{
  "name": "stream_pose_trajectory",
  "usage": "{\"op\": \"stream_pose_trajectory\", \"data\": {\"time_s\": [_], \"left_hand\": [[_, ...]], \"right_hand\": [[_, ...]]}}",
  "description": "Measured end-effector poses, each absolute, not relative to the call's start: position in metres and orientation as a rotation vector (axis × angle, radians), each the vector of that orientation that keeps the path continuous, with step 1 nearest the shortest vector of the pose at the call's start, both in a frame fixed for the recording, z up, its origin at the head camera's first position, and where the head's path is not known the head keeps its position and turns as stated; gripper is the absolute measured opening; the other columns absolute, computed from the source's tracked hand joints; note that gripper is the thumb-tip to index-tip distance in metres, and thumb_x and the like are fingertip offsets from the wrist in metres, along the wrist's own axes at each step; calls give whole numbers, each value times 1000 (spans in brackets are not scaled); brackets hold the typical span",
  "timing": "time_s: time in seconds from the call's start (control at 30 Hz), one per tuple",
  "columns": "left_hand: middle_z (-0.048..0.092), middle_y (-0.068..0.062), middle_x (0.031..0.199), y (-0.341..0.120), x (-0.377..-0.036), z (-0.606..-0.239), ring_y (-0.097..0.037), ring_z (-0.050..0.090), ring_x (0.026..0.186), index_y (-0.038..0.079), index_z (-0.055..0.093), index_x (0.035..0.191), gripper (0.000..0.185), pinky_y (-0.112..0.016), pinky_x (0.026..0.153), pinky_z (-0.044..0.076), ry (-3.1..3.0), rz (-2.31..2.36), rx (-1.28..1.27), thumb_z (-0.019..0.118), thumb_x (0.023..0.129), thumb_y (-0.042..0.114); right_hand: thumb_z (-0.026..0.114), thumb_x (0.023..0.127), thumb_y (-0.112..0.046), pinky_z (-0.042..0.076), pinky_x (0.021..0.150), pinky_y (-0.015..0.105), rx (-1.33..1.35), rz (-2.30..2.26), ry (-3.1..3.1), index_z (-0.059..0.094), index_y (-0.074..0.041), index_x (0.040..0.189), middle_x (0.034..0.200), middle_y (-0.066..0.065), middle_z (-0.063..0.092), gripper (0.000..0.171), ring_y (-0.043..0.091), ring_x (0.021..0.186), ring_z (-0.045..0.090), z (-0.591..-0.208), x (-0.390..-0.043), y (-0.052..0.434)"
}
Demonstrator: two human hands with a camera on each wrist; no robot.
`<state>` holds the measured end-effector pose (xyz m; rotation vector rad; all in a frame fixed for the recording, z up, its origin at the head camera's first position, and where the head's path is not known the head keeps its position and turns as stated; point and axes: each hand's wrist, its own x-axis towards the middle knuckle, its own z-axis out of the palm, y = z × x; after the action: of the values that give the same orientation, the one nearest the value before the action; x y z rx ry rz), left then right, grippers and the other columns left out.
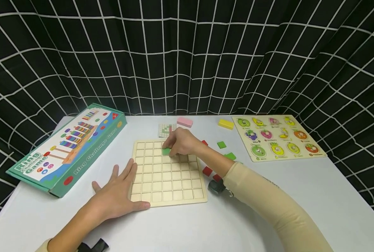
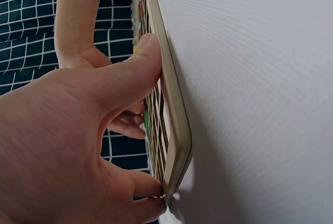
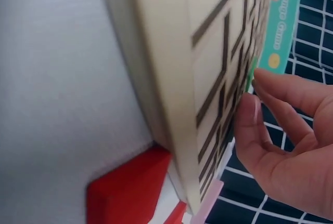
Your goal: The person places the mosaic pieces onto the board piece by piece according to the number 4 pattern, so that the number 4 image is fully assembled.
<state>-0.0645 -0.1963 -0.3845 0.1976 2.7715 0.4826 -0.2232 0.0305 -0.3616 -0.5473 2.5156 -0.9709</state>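
Fingers of the left hand [image 1: 117,196] are lying straight and slightly spread on the table [image 1: 316,185], flat against the left edge of the wooden grid board [image 1: 166,190]; the left wrist view is showing the thumb pressing along that edge and a fingertip touching the board's near corner. Taking the board as landmark: to its left a green game box [image 1: 70,147] is lying at an angle, one box only. On the board itself, in its second row from the far edge and near the middle, a green square tile [image 1: 166,151] is sitting under the fingertips of the right hand [image 1: 182,141], whose fingers are curling down together and pinching the tile against the grid. The tile is looking flat, square and plain bright green, about filling one cell; from the right wrist view only a thin green sliver is showing beside the fingers [image 3: 250,115]. Just beyond the board's far edge one small grid-patterned card [image 1: 167,130] and one pink block [image 1: 185,121] are lying. To the board's right, three red tiles [image 1: 207,170] and at least two loose green tiles [image 1: 221,144] are lying scattered, partly hidden by the forearm, with one yellow block [image 1: 226,124] farther back. Farthest right of the board, one fruit peg puzzle [image 1: 319,151] is lying flat, holding eleven fruit pieces.
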Motion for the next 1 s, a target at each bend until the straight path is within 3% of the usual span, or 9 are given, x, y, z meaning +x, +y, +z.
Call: {"op": "stream_pose_trajectory", "data": {"time_s": [0.23,0.43,0.63,0.83,1.0], "left_hand": [[8,-16,176,-196,-64,-385,-63,8,153,2,18,166,138,-99,87,4,2763,474,189,75,70,82],[8,-15,176,-196,-63,-385,-63,8,153,2,18,166,138,-99,87,3,2765,471,182,75,69,83],[8,-16,176,-196,-63,-387,-63,8,153,2,18,166,138,-99,86,3,2768,484,182,76,69,82],[8,-16,176,-195,-63,-387,-63,8,153,1,18,166,138,-99,86,2,2770,480,189,76,70,81],[7,-16,176,-195,-63,-387,-63,7,153,1,17,166,138,-99,86,2,2769,476,189,76,70,81]], "right_hand": [[81,78,5,51,70,23,-543,-1080,2454,83,-7,106,93,7,73,31,15,88,62,-355,-222,38],[79,85,-4,55,77,27,-549,-1140,2458,81,-8,113,111,12,77,29,22,100,70,-339,-220,53],[80,87,-8,58,84,37,-499,-1214,2471,81,-13,114,123,13,75,28,26,114,65,-327,-219,76],[76,90,-8,57,96,54,-408,-1276,2477,79,-15,118,127,13,73,28,26,106,69,-325,-217,103],[72,91,-6,53,99,55,-361,-1277,2524,80,-17,118,128,14,72,29,27,100,70,-324,-217,127]]}}
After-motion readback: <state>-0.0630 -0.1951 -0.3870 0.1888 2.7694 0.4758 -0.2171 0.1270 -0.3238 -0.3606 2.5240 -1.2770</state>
